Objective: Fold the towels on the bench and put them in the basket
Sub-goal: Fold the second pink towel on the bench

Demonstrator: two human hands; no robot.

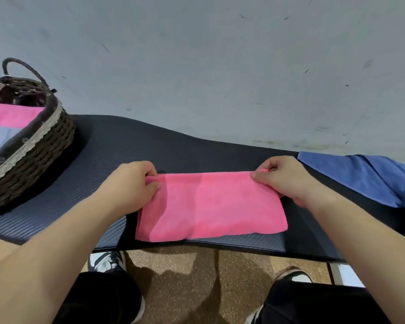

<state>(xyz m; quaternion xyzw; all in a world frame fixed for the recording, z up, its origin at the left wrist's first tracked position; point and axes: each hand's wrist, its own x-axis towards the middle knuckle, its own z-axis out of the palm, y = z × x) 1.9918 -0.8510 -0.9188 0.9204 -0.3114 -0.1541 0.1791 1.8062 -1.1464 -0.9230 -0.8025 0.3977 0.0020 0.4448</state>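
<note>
A pink towel [211,206] lies folded in a wide strip on the dark padded bench [117,148], near its front edge. My left hand [131,183] pinches the towel's far left corner. My right hand [288,178] pinches its far right corner. A dark wicker basket [40,146] with a lace-trimmed liner stands on the bench at the left. Inside it lie a folded pink towel [12,115] and a pale blue one [0,136]. A loose blue towel [360,176] sits crumpled on the bench at the right.
A grey wall [220,66] rises right behind the bench. Below the front edge are a speckled brown floor [185,277], my dark trousers and my two shoes [108,260]. The basket's handle [21,66] arches above its far rim.
</note>
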